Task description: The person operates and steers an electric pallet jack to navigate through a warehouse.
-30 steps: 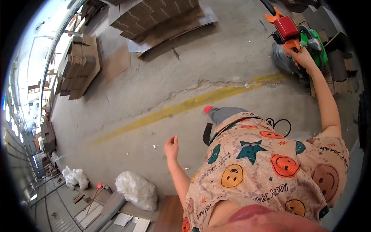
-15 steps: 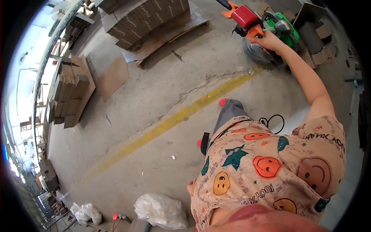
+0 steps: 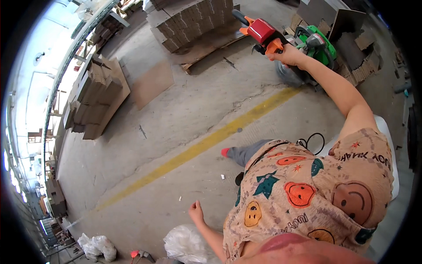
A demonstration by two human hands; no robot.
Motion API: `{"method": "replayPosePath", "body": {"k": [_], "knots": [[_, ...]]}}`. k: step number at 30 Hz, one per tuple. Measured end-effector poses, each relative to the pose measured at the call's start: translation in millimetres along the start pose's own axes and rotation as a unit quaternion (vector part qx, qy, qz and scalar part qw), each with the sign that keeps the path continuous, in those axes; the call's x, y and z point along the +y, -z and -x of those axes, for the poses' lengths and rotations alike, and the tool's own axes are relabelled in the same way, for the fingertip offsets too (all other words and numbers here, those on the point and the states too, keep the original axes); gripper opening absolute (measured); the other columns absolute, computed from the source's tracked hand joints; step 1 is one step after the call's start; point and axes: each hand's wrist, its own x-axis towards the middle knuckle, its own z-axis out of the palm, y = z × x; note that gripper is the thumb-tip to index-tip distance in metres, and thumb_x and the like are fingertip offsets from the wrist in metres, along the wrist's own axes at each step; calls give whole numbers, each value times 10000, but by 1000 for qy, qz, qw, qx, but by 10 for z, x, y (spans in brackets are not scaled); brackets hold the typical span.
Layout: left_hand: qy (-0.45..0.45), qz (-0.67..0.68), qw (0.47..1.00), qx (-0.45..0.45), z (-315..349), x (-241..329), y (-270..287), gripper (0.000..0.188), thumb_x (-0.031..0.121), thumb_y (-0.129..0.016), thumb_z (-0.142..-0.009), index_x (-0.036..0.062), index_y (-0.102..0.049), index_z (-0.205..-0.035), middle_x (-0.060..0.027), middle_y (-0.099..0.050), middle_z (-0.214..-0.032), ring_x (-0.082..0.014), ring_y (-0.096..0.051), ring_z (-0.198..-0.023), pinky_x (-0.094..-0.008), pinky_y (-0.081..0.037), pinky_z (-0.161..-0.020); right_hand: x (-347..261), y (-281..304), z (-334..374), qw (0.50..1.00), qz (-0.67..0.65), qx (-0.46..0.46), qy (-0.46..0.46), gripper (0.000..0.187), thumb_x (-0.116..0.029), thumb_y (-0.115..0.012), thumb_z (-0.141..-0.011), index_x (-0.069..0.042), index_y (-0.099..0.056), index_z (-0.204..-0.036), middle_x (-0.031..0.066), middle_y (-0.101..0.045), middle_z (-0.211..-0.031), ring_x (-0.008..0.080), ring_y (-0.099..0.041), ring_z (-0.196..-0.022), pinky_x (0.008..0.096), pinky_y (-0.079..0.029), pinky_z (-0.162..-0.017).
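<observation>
At the upper right, my right hand (image 3: 283, 56) is wrapped around the orange handle of a red and orange hand-held tool (image 3: 260, 31). The tool has a rounded red body and a black grip at its far end; its exact kind I cannot make out. Just behind my right wrist is a green machine (image 3: 320, 46), with a dull plastic-wrapped round shape under the tool. My left hand (image 3: 196, 214) hangs over the floor at the lower left, its fingers curled in, with nothing visible in it. A bundle of clear plastic (image 3: 187, 243) lies below that arm.
Stacked cardboard (image 3: 198, 26) rests on a pallet at the back, and another cardboard stack (image 3: 96, 99) stands at left. A flat brown sheet (image 3: 152, 83) lies between them. Cardboard scraps (image 3: 356, 70) pile up at right. A yellow line (image 3: 198, 152) crosses the concrete floor.
My left hand has come out from beside my body, toward the left. My right hand still grips the tool, now slightly lower and further left in view. The view has shifted.
</observation>
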Motion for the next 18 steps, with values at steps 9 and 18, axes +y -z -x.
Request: {"method": "replayPosePath", "body": {"k": [9, 18], "knots": [[-37, -1, 999, -16, -1007, -601, 913, 336, 286, -641, -819, -47, -654, -862, -90, -636, -704, -134, -574, -654, -295, -460, -613, -875, -1479, 674, 999, -36, 2, -26, 351, -394, -714, -752, -55, -648, -817, -4, -484, -543, 89, -444, -426, 249, -376, -415], [85, -98, 991, -37, -1315, -3885, 1257, 360, 320, -646, -802, -39, -653, -778, -106, -640, -664, -171, -595, -609, -319, -478, -591, -1762, -2914, 1259, 1000, -20, -9, -17, 381, -431, -723, -722, -83, -653, -861, 28, -577, -639, 115, -493, -439, 254, -416, -442]]}}
